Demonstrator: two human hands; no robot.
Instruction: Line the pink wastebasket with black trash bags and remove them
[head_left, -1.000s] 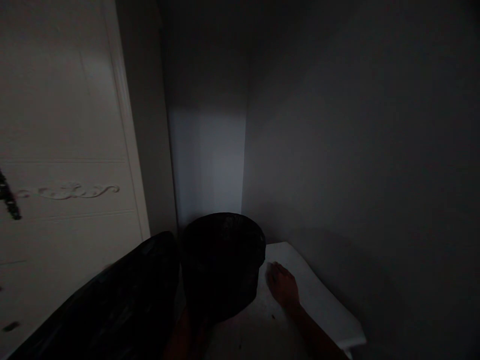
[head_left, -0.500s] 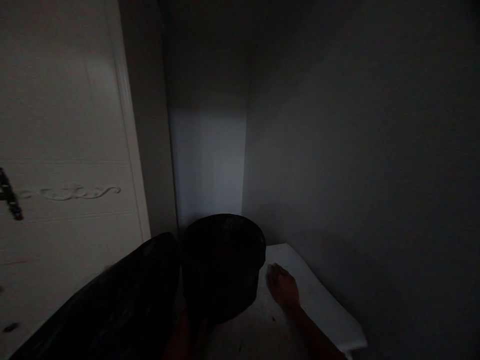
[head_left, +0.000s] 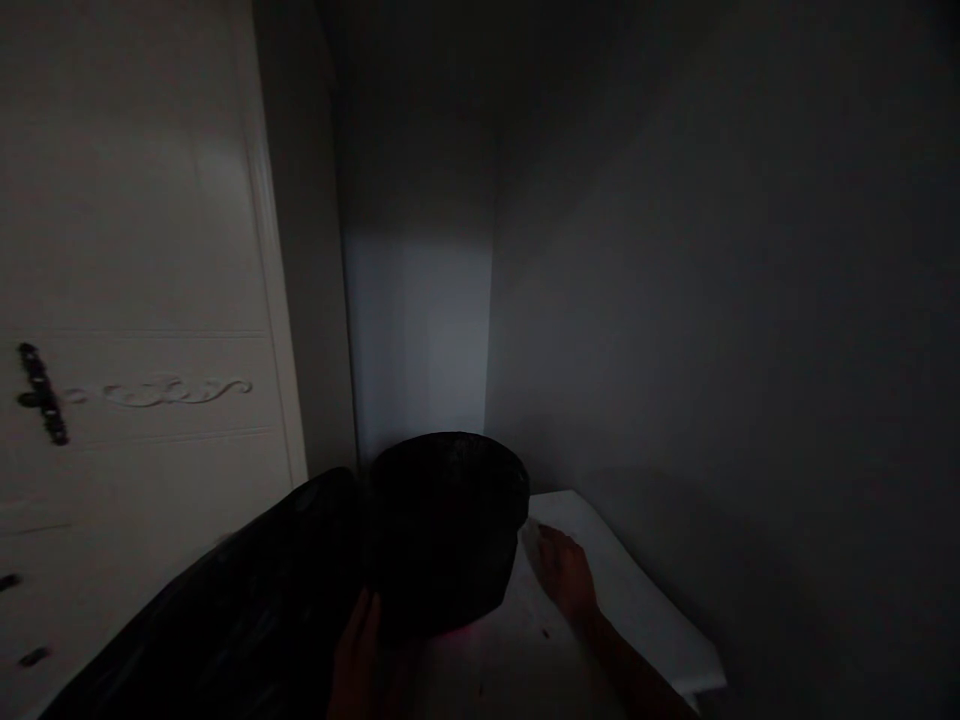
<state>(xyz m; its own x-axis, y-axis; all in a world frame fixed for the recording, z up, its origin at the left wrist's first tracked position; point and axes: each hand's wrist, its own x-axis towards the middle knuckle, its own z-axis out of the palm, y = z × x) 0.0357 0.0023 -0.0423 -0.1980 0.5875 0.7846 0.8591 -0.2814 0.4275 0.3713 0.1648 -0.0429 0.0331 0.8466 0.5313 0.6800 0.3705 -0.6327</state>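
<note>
A black round bin (head_left: 446, 545), which looks lined with a dark bag, stands on a white surface (head_left: 622, 590) in dim light. Just right of it, my right hand (head_left: 564, 572) reaches over the white surface, fingers pointing toward the bin's side; whether they pinch anything is too dark to tell. At the bottom, my left hand (head_left: 356, 640) is beside the bin's lower left side with fingers extended upward. A large shiny black bag or cover (head_left: 247, 590) lies left of the bin, next to my left hand.
A white door (head_left: 150, 250) with a dark handle (head_left: 43, 393) and a carved scroll is at the left. Grey walls (head_left: 712, 300) meet in a corner behind the bin. Small dark specks lie on the white surface.
My left hand has risen slightly and its fingers show more clearly. The view has shifted a little, bringing more of the door handle into sight. A faint pink glow now shows under the bin.
</note>
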